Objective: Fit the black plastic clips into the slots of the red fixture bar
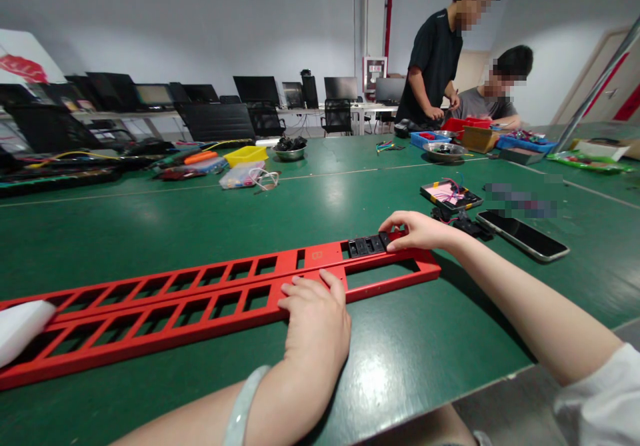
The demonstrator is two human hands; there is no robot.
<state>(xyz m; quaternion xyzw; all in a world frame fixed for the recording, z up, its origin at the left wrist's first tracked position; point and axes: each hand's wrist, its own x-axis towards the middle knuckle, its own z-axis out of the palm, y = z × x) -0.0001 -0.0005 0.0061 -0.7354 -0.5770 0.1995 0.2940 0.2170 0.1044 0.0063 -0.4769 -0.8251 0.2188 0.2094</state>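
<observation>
A long red frame [200, 293] with two rows of rectangular openings lies across the green table in front of me. My left hand [317, 316] rests flat on its near side, fingers stretched over the solid middle section. Several small black modules [367, 246] sit side by side in the far-row slot at the right end. My right hand [407, 229] pinches the rightmost black module, thumb on the near side and fingers behind; the fingers partly cover it. A white object [23, 329] lies over the frame's left end.
Right of the frame lie a phone [523, 234], black parts with wires [463, 223] and a small tray [450, 196]. Farther back stand a metal bowl [290, 149], a yellow bin [246, 156] and a blue bin [430, 139]. Two people are at the table's far right.
</observation>
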